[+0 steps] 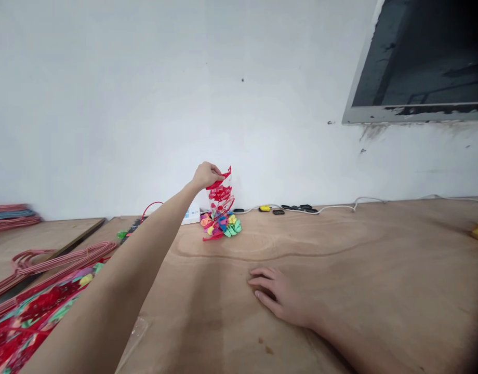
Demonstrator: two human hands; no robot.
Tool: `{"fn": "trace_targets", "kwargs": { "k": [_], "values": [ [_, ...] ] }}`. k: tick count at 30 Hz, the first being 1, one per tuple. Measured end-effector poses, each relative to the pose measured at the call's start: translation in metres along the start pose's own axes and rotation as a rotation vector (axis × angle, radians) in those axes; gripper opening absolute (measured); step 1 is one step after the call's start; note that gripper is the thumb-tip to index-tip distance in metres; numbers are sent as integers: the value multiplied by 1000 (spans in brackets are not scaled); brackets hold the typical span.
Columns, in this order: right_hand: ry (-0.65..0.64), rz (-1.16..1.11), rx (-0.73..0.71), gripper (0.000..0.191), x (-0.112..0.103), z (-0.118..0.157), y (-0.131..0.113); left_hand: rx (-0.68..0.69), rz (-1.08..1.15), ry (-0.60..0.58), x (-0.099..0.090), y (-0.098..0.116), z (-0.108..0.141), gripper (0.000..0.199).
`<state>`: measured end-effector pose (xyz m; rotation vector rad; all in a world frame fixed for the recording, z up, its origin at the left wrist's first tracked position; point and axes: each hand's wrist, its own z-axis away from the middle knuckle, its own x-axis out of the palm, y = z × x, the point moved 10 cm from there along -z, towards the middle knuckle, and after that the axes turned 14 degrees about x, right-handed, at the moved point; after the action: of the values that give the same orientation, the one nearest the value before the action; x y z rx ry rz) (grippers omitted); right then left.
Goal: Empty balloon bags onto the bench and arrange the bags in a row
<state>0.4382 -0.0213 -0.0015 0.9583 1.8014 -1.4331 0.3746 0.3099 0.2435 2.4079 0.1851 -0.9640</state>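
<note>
My left hand [208, 175] reaches far forward and pinches the top edge of a red and white printed plastic balloon bag [221, 195]. Below the bag, a small heap of colourful uninflated balloons [231, 225] lies on the wooden table [301, 244], in green, blue, yellow, orange and red. The bag hangs upright just over the heap; whether some balloons are still inside it I cannot tell. Resting on the tabletop nearer to me, my right hand [276, 296] has its fingers loosely spread and holds nothing.
At the left are pink hangers [67, 259] and several red bags of balloons [48, 306]. A white box [191, 214], a white cable [336, 208], a yellow item [264, 208] and small black items [299, 208] lie along the wall. A clear plastic piece [136, 332] lies under my left forearm.
</note>
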Motion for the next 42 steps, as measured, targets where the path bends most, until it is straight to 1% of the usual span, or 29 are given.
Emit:
{"fn": "trace_targets", "kwargs": {
  "k": [4,8,12,17,19,21,23,24,25,27,28,29,31,33,34,35,36,37,39,41,42],
  "values": [
    [5,-9,-5,31,0,-1,0,-4,-54,40,-6,-2,1,8],
    [0,1,-2,32,2,-1,1,-14,-120,111,-18,-2,1,6],
    [-7,2,6,31,2,-1,2,-21,-117,191,-30,-2,5,6],
    [-6,12,2,32,-2,0,-2,-4,17,301,-41,5,9,5],
    [-9,4,-6,31,-1,1,-3,-3,109,338,-41,11,9,4],
    [5,-28,18,33,2,1,3,-14,214,365,-37,16,12,5],
    [76,-124,113,44,-1,-3,20,-35,333,351,-25,22,21,7],
    [138,-211,187,53,-6,-5,33,-47,398,317,-16,25,29,9],
    [205,-324,275,64,-14,-7,48,-59,465,264,-4,29,39,11],
    [326,-619,452,84,-30,-7,80,-72,584,134,22,37,68,15],
    [345,-787,525,89,-35,-7,92,-79,629,67,35,41,85,17],
    [348,-964,575,87,-41,-7,101,-85,662,4,48,44,105,18],
    [210,-1276,614,80,-42,-12,102,-91,701,-105,71,46,143,18],
    [162,-1374,662,61,-50,-12,101,-92,708,-221,93,43,178,25],
    [190,-1368,691,49,-55,-9,103,-60,643,-359,108,44,195,29],
    [243,-1347,714,38,-61,-6,107,-12,515,-462,119,41,208,34],
    [299,-1329,728,32,-66,-3,110,35,362,-526,125,36,218,39],
    [350,-1324,731,29,-70,-1,114,53,255,-557,130,30,224,44],
    [419,-1336,712,27,-78,1,120,87,-4,-588,137,16,229,53],
    [466,-1330,700,29,-85,3,128,71,-162,-592,144,3,227,58],
    [486,-1321,701,30,-89,5,132,51,-205,-592,148,-3,225,59]
  ]
}}
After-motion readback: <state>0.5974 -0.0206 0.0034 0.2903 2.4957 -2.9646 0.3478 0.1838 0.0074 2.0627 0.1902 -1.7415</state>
